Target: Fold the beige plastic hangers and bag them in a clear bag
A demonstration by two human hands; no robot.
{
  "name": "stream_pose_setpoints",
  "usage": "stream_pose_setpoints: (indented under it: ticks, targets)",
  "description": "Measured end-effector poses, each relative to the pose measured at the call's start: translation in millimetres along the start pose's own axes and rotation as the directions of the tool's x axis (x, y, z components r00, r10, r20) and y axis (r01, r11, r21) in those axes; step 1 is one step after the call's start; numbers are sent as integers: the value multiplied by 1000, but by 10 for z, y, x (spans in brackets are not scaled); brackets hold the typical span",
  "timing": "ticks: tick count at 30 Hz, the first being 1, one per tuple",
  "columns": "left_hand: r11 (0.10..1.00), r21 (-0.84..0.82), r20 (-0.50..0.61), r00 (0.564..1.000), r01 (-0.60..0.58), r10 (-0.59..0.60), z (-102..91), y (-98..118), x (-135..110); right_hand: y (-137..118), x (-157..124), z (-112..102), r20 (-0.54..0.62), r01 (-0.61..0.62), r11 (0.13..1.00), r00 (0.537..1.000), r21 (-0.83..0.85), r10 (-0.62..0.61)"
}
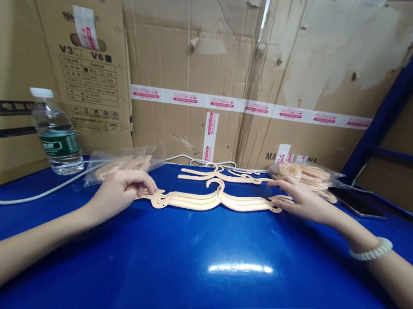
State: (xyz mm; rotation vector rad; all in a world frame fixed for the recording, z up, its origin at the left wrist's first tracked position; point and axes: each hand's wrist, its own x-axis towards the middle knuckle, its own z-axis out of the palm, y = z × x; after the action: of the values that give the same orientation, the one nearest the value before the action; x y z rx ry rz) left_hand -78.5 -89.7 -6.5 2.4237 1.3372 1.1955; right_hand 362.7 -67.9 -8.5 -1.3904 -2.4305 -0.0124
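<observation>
A stack of pale beige hangers (218, 201) lies flat on the blue table (186, 268). My left hand (120, 190) is curled, its fingers pinching the stack's left end. My right hand (300, 199) rests at the stack's right end, fingers together and touching the hanger arm. A second beige hanger (222, 175) lies just behind the stack, untouched.
A water bottle (56, 133) stands at the left. A clear bag of hangers (125, 161) lies behind my left hand, another bag (309, 175) behind my right. A dark phone (359, 204) lies far right. A white cable (35, 193) crosses the left. Cardboard walls (207, 59) close the back.
</observation>
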Motion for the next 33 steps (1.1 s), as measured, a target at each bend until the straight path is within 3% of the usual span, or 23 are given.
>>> stream_pose_setpoints:
  ticks: [6,11,18,21,23,25,28,30,33]
  targets:
    - [997,64,55,997,-48,45,-12,28,-12,0,1,6,13,-3,1000,1000,-8,3]
    - [998,42,20,999,-51,50,-26,60,-8,-2,0,4,23,-21,1000,999,-22,22]
    - [999,6,77,996,-39,38,-20,73,-35,-16,2,3,-13,-36,998,999,45,37]
    - [995,-19,104,990,-94,95,23,40,-85,-19,2,9,-34,-30,998,999,52,32]
    - [981,-16,123,974,-191,192,72,27,-129,-7,3,27,-49,-31,998,998,52,33]
    - [937,-10,147,927,-348,346,130,35,-177,21,9,57,-64,-31,998,997,57,34]
    - [804,-26,226,780,-595,584,210,83,-251,71,28,111,-81,-29,997,996,65,34]
    - [717,-30,283,682,-696,674,240,130,-295,94,48,133,-89,-29,998,995,54,34]
    - [616,-4,318,583,-787,747,248,209,-341,97,104,124,-100,-22,1000,995,17,23]
